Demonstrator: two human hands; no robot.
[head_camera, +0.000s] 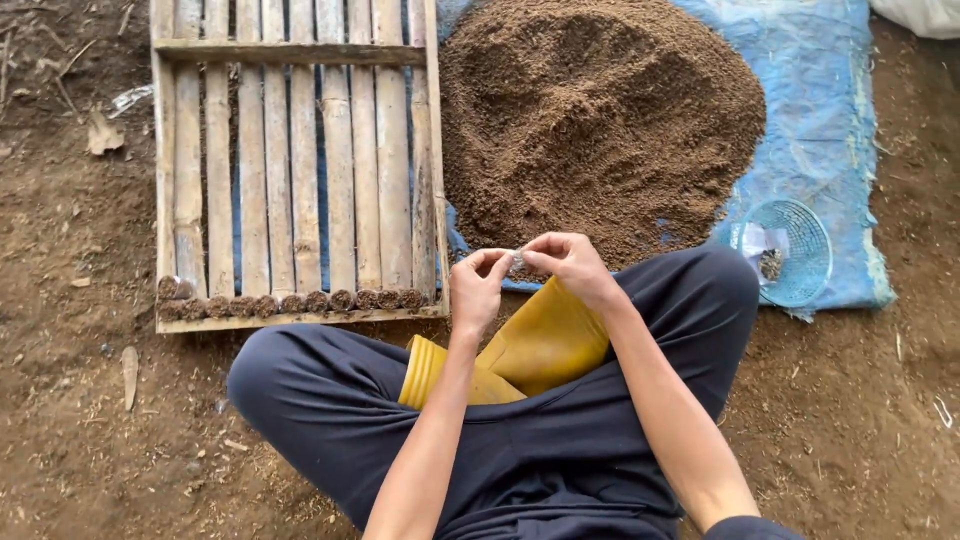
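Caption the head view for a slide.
Both hands, left hand and right hand, pinch a small clear bag beside brown soil heap.

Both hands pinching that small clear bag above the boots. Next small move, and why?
Probably spread the small clear bag open, then reach to the soil heap. Left hand and right hand pinch it flat between fingertips; it looks empty, while filled ones already line the bamboo tray edge.

Small clear plastic bag (517, 263), thin & crumpled, pinched btwn both thumbs/forefingers. Sits at 6 o'clock of the soil heap (600, 120), above the knees.
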